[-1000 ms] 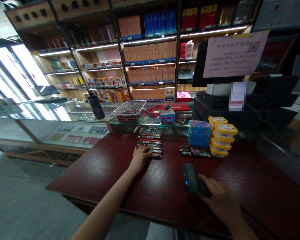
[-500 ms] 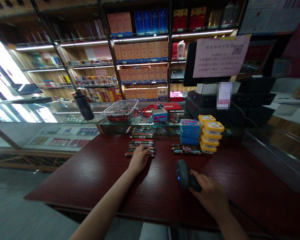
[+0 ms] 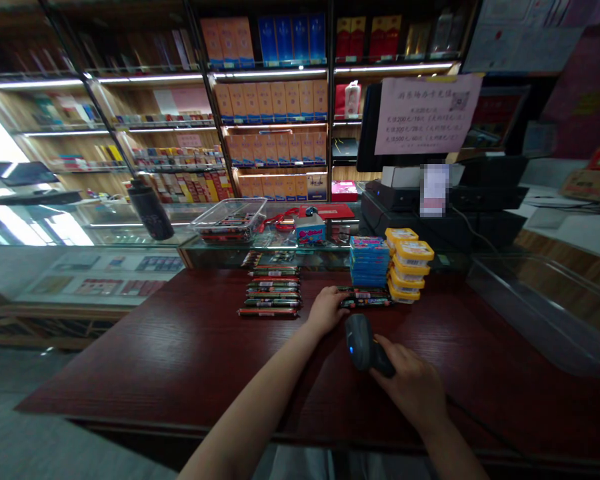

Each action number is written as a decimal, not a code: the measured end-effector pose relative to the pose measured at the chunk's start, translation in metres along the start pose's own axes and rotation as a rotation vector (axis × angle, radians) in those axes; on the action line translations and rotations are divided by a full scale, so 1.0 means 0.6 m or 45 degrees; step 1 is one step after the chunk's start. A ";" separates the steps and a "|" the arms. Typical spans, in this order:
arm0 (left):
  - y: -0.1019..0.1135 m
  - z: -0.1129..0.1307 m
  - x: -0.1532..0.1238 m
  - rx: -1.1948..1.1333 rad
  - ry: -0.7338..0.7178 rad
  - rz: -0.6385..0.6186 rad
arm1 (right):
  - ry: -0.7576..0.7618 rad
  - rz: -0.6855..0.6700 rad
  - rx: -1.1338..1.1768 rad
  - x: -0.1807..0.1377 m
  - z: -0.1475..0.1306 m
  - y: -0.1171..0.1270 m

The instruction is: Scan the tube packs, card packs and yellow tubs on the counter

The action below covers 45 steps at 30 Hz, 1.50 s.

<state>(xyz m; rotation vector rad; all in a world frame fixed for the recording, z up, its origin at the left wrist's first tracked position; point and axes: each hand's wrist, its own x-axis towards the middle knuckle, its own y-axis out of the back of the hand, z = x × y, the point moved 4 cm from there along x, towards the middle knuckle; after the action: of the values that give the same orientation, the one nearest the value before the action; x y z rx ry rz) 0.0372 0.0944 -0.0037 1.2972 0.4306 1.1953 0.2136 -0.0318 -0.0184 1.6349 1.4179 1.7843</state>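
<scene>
My right hand (image 3: 411, 387) is wrapped round the grip of a dark barcode scanner (image 3: 360, 341), its head raised above the red-brown counter (image 3: 180, 353) with a blue light lit. My left hand (image 3: 326, 311) reaches across to the left end of a small pile of long sausage-like sticks (image 3: 367, 297) and touches it; the fingertips are curled over the pile. A bigger row of the same sticks (image 3: 273, 290) lies to the left, apart from the hand. Behind the small pile stand a stack of blue packs (image 3: 369, 261) and a stack of yellow-lidded tubs (image 3: 410, 263).
A register with a screen and a pink notice (image 3: 425, 113) stands at the back right. A glass case carries a clear tray (image 3: 229, 220), a dark bottle (image 3: 150, 208) and a small box (image 3: 310, 229). Shelves of boxed goods (image 3: 275, 133) fill the back wall. A clear bin (image 3: 545, 307) sits right.
My left hand left the big row of sticks and moved right to the small pile. The scanner hand shifted slightly left and forward. The view swung a little to the right.
</scene>
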 end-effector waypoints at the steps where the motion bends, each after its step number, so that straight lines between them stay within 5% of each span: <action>1: -0.001 0.000 0.001 0.014 0.037 -0.001 | -0.004 0.000 0.000 0.000 0.000 0.000; 9: 0.019 -0.016 -0.036 -0.120 0.332 0.086 | -0.017 -0.018 0.011 -0.002 0.002 -0.001; 17: 0.014 -0.065 -0.085 -1.386 0.817 0.449 | 0.015 -0.009 0.010 -0.001 -0.001 0.001; 24: 0.026 -0.051 -0.085 -2.102 0.876 0.476 | -0.012 0.002 0.059 0.004 0.001 -0.003; 30: 0.021 -0.054 -0.087 -2.186 0.965 0.506 | -0.202 -0.083 0.306 0.019 0.007 0.012; 37: 0.008 -0.048 -0.088 -2.204 0.981 0.477 | -0.562 -0.201 0.939 0.034 -0.018 0.046; 45: 0.007 -0.047 -0.091 -2.155 1.032 0.487 | -0.691 -0.316 1.050 0.027 -0.029 0.047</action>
<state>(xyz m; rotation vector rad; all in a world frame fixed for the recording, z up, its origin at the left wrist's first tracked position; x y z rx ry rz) -0.0089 0.0614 -0.0274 -0.6226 -0.3378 1.6824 0.2036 -0.0395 0.0163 1.9587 2.0635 0.5292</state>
